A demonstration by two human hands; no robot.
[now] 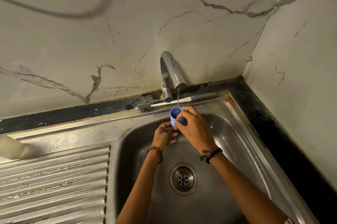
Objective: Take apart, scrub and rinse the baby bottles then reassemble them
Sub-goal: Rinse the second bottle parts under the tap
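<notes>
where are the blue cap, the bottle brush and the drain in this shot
blue cap (pixel 174 115): head view, on its outer wall below the rim
bottle brush (pixel 144 107): head view, on the bristle head
drain (pixel 183 179): head view, on the strainer centre

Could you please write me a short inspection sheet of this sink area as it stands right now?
Surface: steel sink, wet; ribbed draining board on its left.
Job's things: blue cap held open end up under a thin stream from the tap; bottle brush lying on the back ledge.
Clutter: pale object at the left edge, too blurred to identify.
Hands: right hand grips the cap; left hand is just below it, whether it holds anything cannot be told.
Cables: hose looping on the wall.
Surroundings: marble-pattern wall, stained dark counter.
</notes>
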